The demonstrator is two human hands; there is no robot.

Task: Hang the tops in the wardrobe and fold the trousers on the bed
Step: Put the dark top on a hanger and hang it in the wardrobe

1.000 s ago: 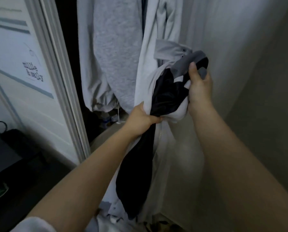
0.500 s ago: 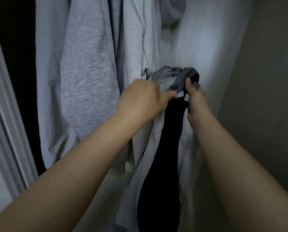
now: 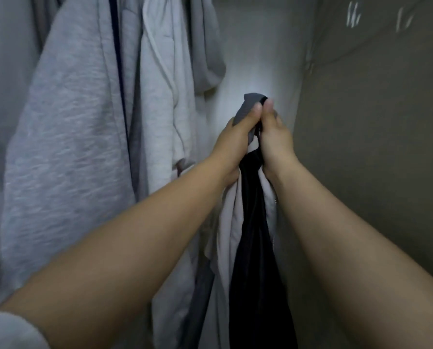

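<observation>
Nearest the camera, two bare forearms enter from the lower left and lower right of the frame and converge toward the centre, a pale sleeve [image 3: 11,331] bunched at the lower-left corner. Where they meet, just right of centre, the left hand [image 3: 235,139] and the right hand [image 3: 273,137] are both closed around the bunched top end of a grey, white and black top [image 3: 250,248], thumbs up and almost touching each other. A grey fold of the garment pokes out above the thumbs; the rest drops straight down between the wrists and out of the bottom edge, so its long axis is vertical and its weight hangs below the grip. The hands appear about level and equally near the cloth, neither clearly leading. No hanger or hook shows in the bunched cloth, so whether one is held cannot be told. Left of the hands, and a little further in, hang several grey tops [image 3: 66,147] filling the left half of the frame. Behind the hands stands the pale back wall of the wardrobe [image 3: 260,46]; its darker side panel [image 3: 374,147] closes the right. The rail must lie above the frame, so the coming move looks like a lift straight up.
</observation>
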